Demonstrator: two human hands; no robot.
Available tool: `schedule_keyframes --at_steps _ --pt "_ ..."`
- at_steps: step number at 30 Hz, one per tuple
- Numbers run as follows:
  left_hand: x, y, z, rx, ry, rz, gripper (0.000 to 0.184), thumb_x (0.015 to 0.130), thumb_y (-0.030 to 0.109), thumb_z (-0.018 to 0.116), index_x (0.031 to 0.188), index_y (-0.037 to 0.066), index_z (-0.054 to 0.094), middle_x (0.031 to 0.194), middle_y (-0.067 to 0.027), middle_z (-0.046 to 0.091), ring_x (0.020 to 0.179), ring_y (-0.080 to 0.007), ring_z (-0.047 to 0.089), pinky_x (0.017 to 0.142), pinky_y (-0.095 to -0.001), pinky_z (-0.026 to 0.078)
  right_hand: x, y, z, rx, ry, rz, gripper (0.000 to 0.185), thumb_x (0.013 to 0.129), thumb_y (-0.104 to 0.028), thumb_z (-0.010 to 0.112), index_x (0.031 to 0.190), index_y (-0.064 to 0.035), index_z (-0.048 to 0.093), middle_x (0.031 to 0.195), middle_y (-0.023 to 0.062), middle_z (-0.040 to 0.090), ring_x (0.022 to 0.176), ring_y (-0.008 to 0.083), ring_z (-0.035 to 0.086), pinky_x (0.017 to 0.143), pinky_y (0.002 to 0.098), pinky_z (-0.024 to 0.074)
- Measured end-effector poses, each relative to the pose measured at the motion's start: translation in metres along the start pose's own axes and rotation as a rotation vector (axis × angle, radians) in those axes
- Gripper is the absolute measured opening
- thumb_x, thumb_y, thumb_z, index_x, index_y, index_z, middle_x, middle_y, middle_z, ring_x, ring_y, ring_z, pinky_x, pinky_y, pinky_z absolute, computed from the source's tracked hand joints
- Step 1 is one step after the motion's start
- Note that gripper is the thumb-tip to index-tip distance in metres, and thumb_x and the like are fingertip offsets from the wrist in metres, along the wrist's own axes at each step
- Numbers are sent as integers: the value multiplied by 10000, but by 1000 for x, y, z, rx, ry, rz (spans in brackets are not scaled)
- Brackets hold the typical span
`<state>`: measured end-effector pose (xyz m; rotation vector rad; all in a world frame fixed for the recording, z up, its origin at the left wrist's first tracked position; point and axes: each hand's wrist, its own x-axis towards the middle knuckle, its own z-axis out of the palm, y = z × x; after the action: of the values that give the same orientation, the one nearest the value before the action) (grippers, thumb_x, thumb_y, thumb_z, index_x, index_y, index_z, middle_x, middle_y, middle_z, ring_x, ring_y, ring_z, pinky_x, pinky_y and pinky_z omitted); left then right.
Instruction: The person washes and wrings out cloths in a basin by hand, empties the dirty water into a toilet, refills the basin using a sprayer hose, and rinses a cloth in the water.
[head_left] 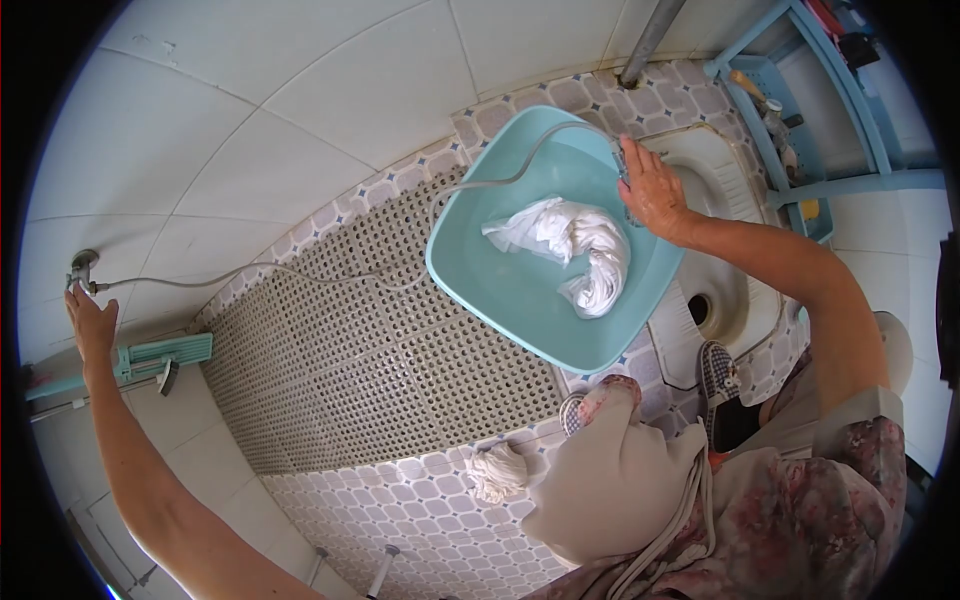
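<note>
A light blue basin [470, 270] rests partly on a perforated mat and partly by the squat toilet. In it lies a twisted white cloth [590, 245]. At the basin's right rim, my right hand [655, 190] is closed around the end of a grey hose [510, 182], which looks like a shower head, partly hidden by the fingers. Far to the left, my left hand [94, 322] reaches up to the wall tap [84, 265], its fingers gripping the tap's lower part. The hose runs from this tap over the mat and across the basin.
A squat toilet [735, 270] is set in the floor at right. Beyond it stands a blue shelf rack [835, 190]. The perforated mat [370, 370] covers the floor at left. A crumpled whitish cloth [497, 472] lies near my feet. A green rack [165, 355] hangs below the tap.
</note>
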<state>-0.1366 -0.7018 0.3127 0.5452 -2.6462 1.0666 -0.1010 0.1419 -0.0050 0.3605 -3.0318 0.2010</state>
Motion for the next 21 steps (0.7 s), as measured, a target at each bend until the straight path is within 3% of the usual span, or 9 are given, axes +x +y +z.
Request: schedule_keyframes --at_steps 9,12,15,17,20,21 --pt "6 -4 10 -220 41 19 858 812 265 690 1498 -40 275 1544 -309 256 1444 -424 272 1182 -438 280 0 1 2 11 11 -16 751 858 -158 662 1481 -9 270 1317 185 499 1145 346 540 997 433 463" --pt "-4 19 13 -89 193 -58 793 811 249 700 1475 -6 348 1531 -310 276 1421 -426 324 1149 -449 337 -1 3 1 13 2 -21 762 851 -155 668 1481 -6 267 1319 186 499 1146 346 541 1000 434 461" --pt "-36 94 -15 -275 342 35 677 830 186 688 1442 51 431 1513 -272 338 1367 -410 418 1093 -457 415 -1 2 1 15 6 -24 771 844 -157 676 1481 -2 270 1325 186 500 1149 346 540 1002 434 458" --pt "-85 178 -54 -469 505 279 567 849 121 663 1393 105 507 1487 -220 403 1301 -386 501 1052 -455 464 -1 1 2 10 18 -21 775 838 -159 681 1481 -1 277 1328 183 502 1151 344 538 997 432 458" --pt "-180 304 -101 -992 260 424 506 821 12 683 1305 134 601 1488 -148 438 1328 -302 496 1028 -397 505 -1 -1 0 -14 43 -23 781 829 -162 689 1482 -2 291 1336 178 504 1154 340 534 992 425 453" --pt "-215 334 -137 -987 333 547 516 798 -14 683 1284 145 620 1488 -147 441 1311 -296 511 1018 -388 509 -2 -2 1 -17 48 -22 783 825 -162 691 1482 -2 296 1341 177 504 1154 339 531 997 423 446"
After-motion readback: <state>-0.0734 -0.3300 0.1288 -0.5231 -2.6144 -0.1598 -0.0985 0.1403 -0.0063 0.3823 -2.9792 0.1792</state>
